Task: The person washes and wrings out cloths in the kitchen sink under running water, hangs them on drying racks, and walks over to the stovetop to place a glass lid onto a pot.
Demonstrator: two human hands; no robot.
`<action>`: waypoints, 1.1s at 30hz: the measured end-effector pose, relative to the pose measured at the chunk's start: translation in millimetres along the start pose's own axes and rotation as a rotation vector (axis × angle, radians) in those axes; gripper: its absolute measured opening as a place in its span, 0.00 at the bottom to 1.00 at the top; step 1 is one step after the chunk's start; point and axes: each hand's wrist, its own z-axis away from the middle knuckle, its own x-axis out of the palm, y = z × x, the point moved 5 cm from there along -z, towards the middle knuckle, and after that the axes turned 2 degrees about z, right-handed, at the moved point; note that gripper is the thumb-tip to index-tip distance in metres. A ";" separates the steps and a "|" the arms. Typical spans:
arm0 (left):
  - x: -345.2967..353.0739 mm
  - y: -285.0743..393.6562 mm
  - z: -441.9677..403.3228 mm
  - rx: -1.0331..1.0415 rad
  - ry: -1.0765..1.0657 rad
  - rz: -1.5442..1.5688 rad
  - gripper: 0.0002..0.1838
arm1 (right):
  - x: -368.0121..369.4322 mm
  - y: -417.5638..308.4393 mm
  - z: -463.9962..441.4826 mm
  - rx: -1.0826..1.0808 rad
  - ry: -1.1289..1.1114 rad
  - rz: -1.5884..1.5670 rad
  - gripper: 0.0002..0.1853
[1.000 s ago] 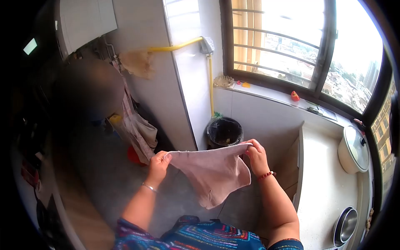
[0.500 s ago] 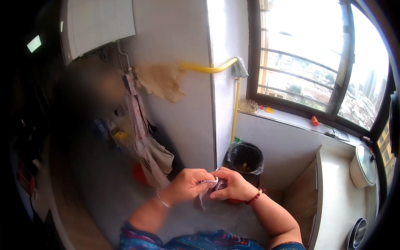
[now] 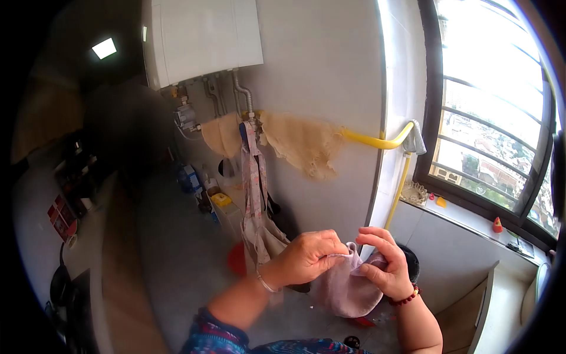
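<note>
A pale pink cloth (image 3: pixel 348 293) hangs bunched between my two hands, its lower part drooping in a rounded fold. My left hand (image 3: pixel 309 258), with a silver bangle at the wrist, pinches the cloth's upper edge. My right hand (image 3: pixel 389 265), wearing a red bead bracelet, has its thumb on the cloth and its fingers curved over the gathered top. The hands are close together. Behind my right hand, a black bin (image 3: pixel 410 262) is partly hidden.
An apron (image 3: pixel 253 194) hangs from pipes under a white wall unit (image 3: pixel 203 38). A yellow pipe (image 3: pixel 377 140) runs toward the window. At the right stands a counter (image 3: pixel 501 307); a pan (image 3: pixel 60 283) is at the far left. A red object (image 3: pixel 237 259) is on the floor.
The view has turned left. The cloth, first stretched wide between both hands, is now gathered as the hands have come together. More of the wall unit and left counter shows.
</note>
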 end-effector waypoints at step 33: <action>6.8 36.8 -191.4 0.169 0.216 -1.082 0.06 | -94.6 122.7 -139.8 0.676 -0.023 -0.836 0.12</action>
